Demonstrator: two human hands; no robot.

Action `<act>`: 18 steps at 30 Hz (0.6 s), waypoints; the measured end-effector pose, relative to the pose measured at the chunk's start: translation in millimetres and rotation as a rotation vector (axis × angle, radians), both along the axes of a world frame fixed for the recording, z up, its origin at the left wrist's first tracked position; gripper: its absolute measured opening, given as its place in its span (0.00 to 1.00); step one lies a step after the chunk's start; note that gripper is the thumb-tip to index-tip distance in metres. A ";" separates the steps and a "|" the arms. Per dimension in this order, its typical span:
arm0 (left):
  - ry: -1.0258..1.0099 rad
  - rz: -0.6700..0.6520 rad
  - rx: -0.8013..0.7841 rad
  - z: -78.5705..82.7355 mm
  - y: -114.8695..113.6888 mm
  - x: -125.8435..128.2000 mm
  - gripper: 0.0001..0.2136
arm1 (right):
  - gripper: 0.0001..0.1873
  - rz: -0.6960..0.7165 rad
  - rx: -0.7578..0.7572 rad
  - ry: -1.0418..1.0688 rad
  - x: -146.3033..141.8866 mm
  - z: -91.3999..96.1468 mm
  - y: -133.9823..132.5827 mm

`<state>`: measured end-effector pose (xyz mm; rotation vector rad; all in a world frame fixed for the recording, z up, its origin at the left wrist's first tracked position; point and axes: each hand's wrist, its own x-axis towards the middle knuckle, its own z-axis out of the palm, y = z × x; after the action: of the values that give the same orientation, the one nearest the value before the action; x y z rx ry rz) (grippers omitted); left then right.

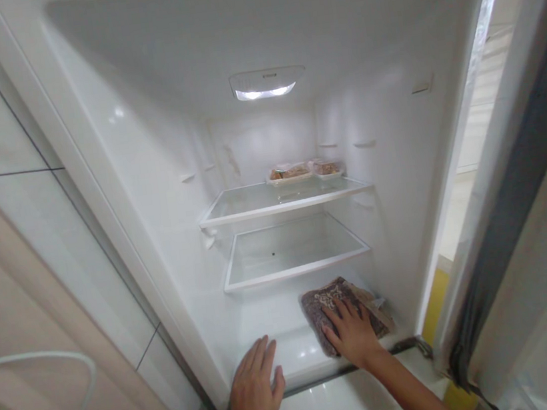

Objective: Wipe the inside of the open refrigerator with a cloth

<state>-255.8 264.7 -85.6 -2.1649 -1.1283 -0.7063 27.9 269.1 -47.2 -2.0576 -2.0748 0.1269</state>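
At left, I hold the left hand [254, 386] near the refrigerator floor [291, 340], empty, fingers together, thumb apart. Further right, the right hand [352, 337] rests, fingers spread, on a brown patterned bundle [315, 314] lying there. I judge it's being steadied; shifting it calls for firmer contact.

Bare left hand [252, 390]; bare right hand [354, 334], slim forearm [405, 384].

The right hand [354, 334] hides part of the brown patterned bundle [317, 310], too blurred to tell cloth from packet. The wrapped trays' [289, 173] contents and the dark speck [273, 254] are too small to identify; the refrigerator door [523, 226] is cut off at right.
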 end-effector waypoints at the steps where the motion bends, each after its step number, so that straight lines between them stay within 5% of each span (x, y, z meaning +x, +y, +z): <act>1: 0.003 0.003 0.000 0.0 0.0 0.0 0.21 | 0.31 -0.005 -0.017 0.005 -0.3 0.6 4.2; 9: 0.006 0.017 -0.020 0.2 -2.8 0.0 0.21 | 0.30 -0.043 -0.099 0.024 -6.1 6.9 21.8; 18: 0.029 0.040 0.025 3.6 -5.0 2.0 0.21 | 0.31 0.086 -0.050 0.073 -26.1 4.4 -14.2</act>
<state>-253.8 259.7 -82.0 -2.1193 -1.1386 -0.6659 1.7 254.9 -42.8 -1.9611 -2.1366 0.2658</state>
